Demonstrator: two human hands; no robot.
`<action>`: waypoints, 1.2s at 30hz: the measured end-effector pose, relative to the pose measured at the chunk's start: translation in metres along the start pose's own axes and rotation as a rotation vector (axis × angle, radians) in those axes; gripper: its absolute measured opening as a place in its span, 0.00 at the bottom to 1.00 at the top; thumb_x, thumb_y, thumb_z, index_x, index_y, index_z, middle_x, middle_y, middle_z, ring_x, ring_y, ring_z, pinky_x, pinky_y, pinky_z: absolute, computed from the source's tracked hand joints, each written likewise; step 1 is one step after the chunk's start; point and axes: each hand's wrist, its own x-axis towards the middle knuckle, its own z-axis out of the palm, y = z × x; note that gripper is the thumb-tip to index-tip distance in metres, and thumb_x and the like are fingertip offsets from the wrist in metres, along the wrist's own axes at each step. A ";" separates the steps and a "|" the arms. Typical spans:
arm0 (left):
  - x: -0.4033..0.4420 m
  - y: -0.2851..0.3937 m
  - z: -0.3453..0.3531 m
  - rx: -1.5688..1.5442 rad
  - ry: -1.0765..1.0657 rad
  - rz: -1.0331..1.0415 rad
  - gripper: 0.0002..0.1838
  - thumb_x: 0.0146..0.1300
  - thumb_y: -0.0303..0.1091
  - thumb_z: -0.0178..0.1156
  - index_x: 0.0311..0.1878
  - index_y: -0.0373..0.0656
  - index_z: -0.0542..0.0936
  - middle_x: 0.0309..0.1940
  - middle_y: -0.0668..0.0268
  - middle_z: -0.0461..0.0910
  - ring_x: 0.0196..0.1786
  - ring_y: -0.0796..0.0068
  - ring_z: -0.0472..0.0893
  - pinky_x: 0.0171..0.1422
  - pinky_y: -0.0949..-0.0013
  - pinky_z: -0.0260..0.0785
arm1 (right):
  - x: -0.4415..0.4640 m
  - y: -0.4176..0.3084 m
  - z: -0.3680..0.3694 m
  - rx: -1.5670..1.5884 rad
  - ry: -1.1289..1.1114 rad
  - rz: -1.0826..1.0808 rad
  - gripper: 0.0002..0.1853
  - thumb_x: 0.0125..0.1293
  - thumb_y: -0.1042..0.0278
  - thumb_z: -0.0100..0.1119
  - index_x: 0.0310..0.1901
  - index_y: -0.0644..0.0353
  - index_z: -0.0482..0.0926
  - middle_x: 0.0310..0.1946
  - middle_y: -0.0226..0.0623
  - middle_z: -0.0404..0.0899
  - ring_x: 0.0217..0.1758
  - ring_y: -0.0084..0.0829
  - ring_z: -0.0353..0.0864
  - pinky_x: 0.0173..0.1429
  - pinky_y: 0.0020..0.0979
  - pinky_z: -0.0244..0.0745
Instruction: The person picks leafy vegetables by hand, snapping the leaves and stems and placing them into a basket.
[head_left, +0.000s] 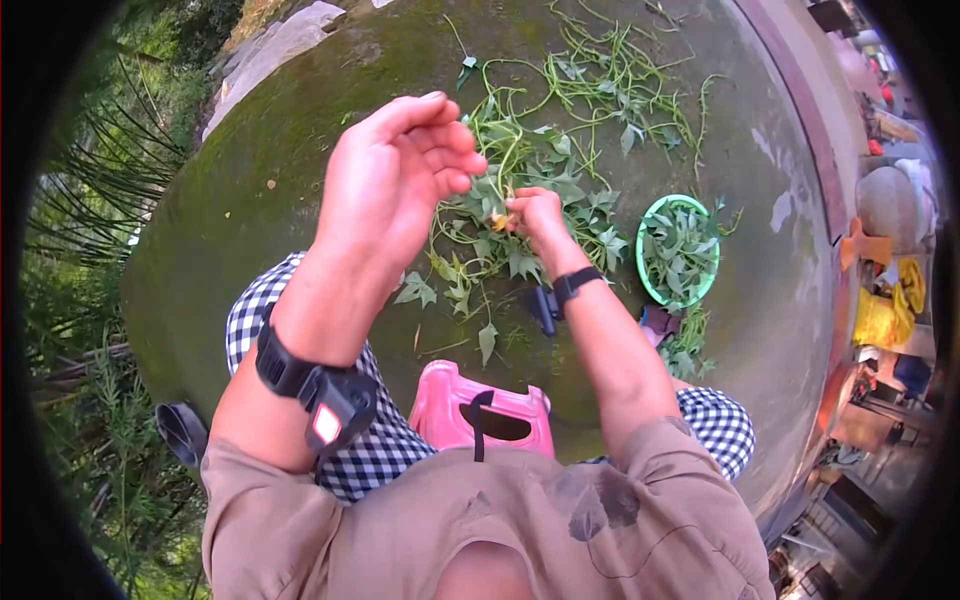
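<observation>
1. The vine (504,178) is at the left part of the leafy heap (575,190), ahead of the person.
2. The right hand (540,215) pinches it; its fingers are closed on the stem beside a yellowed leaf (498,221).
3. The left hand (385,185) has loosely curled, released fingers and a bare palm; I cannot tell whether the fingertips brush the vine.
4. Tangled stems could drag the heap along if the vine is pulled hard; a sharp tug could also snap it.
5. The basket (643,240), right of the heap, is leaf-filled, so a sleeve or forearm swinging right might knock leaves over its rim.
6. The pink stool (445,405) limits room on the near side; leftward, floor (250,215) stretches to the plants (80,250).
</observation>
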 end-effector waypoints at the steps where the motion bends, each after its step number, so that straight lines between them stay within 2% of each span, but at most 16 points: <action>1: -0.001 0.003 -0.001 0.003 -0.013 -0.007 0.10 0.68 0.35 0.51 0.38 0.38 0.77 0.30 0.60 0.81 0.32 0.62 0.81 0.37 0.66 0.72 | -0.019 -0.017 -0.012 0.044 -0.011 0.025 0.18 0.59 0.82 0.58 0.52 0.74 0.72 0.29 0.44 0.78 0.19 0.29 0.76 0.19 0.27 0.72; 3: -0.002 0.005 0.000 0.012 -0.040 -0.027 0.10 0.67 0.35 0.52 0.38 0.38 0.77 0.30 0.60 0.81 0.32 0.63 0.81 0.37 0.66 0.72 | -0.070 -0.056 -0.030 0.131 -0.014 0.024 0.17 0.61 0.82 0.54 0.52 0.75 0.72 0.30 0.44 0.79 0.19 0.29 0.76 0.20 0.25 0.74; 6: -0.004 0.000 0.007 0.081 -0.024 -0.062 0.09 0.66 0.35 0.53 0.39 0.39 0.77 0.29 0.61 0.81 0.32 0.65 0.81 0.36 0.66 0.72 | -0.133 -0.099 -0.056 0.141 0.029 -0.129 0.17 0.60 0.80 0.55 0.52 0.75 0.73 0.28 0.43 0.79 0.19 0.29 0.77 0.21 0.25 0.74; 10: -0.001 -0.015 0.005 0.193 -0.094 -0.140 0.08 0.64 0.35 0.55 0.38 0.40 0.78 0.29 0.61 0.81 0.29 0.67 0.81 0.33 0.68 0.72 | -0.237 -0.150 -0.072 0.051 0.086 -0.470 0.15 0.58 0.81 0.56 0.48 0.71 0.76 0.27 0.38 0.80 0.19 0.26 0.78 0.23 0.22 0.72; 14: -0.004 -0.034 0.002 0.300 -0.050 -0.134 0.09 0.63 0.36 0.56 0.38 0.40 0.78 0.28 0.61 0.81 0.28 0.67 0.81 0.31 0.69 0.72 | -0.328 -0.177 -0.086 0.035 0.135 -0.773 0.13 0.58 0.81 0.57 0.47 0.70 0.77 0.24 0.31 0.78 0.22 0.24 0.79 0.25 0.20 0.72; 17: -0.008 -0.051 0.001 0.341 -0.037 -0.117 0.10 0.61 0.34 0.57 0.40 0.38 0.79 0.29 0.59 0.80 0.23 0.68 0.79 0.27 0.69 0.72 | -0.379 -0.186 -0.105 0.069 0.140 -0.850 0.15 0.59 0.81 0.57 0.48 0.71 0.77 0.26 0.31 0.77 0.25 0.24 0.80 0.30 0.22 0.77; 18: -0.014 -0.056 0.002 0.357 -0.036 -0.112 0.10 0.60 0.33 0.57 0.40 0.37 0.79 0.29 0.57 0.80 0.21 0.67 0.79 0.25 0.68 0.71 | -0.392 -0.185 -0.112 0.089 0.138 -0.867 0.15 0.59 0.81 0.57 0.49 0.71 0.77 0.27 0.31 0.78 0.25 0.24 0.80 0.31 0.23 0.77; 23: -0.056 -0.077 0.019 0.778 -0.393 0.134 0.14 0.53 0.30 0.62 0.44 0.45 0.84 0.38 0.71 0.83 0.39 0.81 0.78 0.40 0.73 0.68 | -0.432 -0.176 -0.134 0.153 0.029 -0.835 0.16 0.63 0.79 0.53 0.52 0.73 0.74 0.31 0.37 0.79 0.31 0.27 0.81 0.34 0.28 0.82; 26: -0.074 -0.100 0.028 0.820 -0.626 0.261 0.18 0.54 0.27 0.61 0.50 0.45 0.83 0.44 0.71 0.83 0.42 0.78 0.77 0.48 0.70 0.70 | -0.448 -0.166 -0.132 0.243 -0.045 -0.842 0.17 0.64 0.78 0.52 0.54 0.72 0.73 0.32 0.38 0.79 0.31 0.30 0.81 0.34 0.30 0.81; 29: -0.106 -0.108 0.036 0.749 -0.704 0.322 0.18 0.56 0.28 0.61 0.52 0.42 0.82 0.43 0.69 0.83 0.42 0.75 0.77 0.56 0.72 0.68 | -0.451 -0.154 -0.129 0.402 -0.130 -0.843 0.16 0.65 0.77 0.51 0.54 0.72 0.72 0.32 0.40 0.79 0.32 0.33 0.81 0.36 0.32 0.79; 32: -0.108 -0.110 0.027 0.840 -0.705 0.106 0.16 0.58 0.30 0.62 0.50 0.42 0.82 0.38 0.68 0.83 0.40 0.75 0.78 0.54 0.71 0.70 | -0.430 -0.137 -0.148 0.549 -0.215 -0.815 0.14 0.67 0.76 0.50 0.52 0.70 0.72 0.32 0.41 0.79 0.34 0.35 0.81 0.36 0.33 0.78; 33: -0.115 -0.108 0.026 0.711 -0.641 -0.018 0.11 0.60 0.31 0.62 0.45 0.40 0.82 0.33 0.68 0.82 0.34 0.77 0.79 0.44 0.71 0.73 | -0.421 -0.126 -0.154 0.517 -0.101 -0.792 0.13 0.67 0.76 0.50 0.52 0.69 0.72 0.33 0.42 0.79 0.33 0.35 0.81 0.36 0.33 0.78; 35: -0.111 -0.108 0.019 0.660 -0.603 -0.166 0.08 0.61 0.31 0.63 0.41 0.39 0.81 0.31 0.68 0.81 0.30 0.78 0.79 0.36 0.72 0.72 | -0.397 -0.101 -0.164 0.452 0.125 -0.735 0.12 0.67 0.76 0.50 0.51 0.68 0.72 0.34 0.42 0.80 0.32 0.34 0.81 0.36 0.31 0.77; 36: -0.106 -0.109 0.013 0.634 -0.580 -0.240 0.07 0.61 0.31 0.63 0.39 0.39 0.81 0.30 0.68 0.80 0.28 0.78 0.79 0.33 0.73 0.72 | -0.388 -0.084 -0.165 0.317 0.233 -0.653 0.11 0.67 0.74 0.52 0.50 0.67 0.73 0.33 0.42 0.80 0.31 0.33 0.81 0.35 0.30 0.77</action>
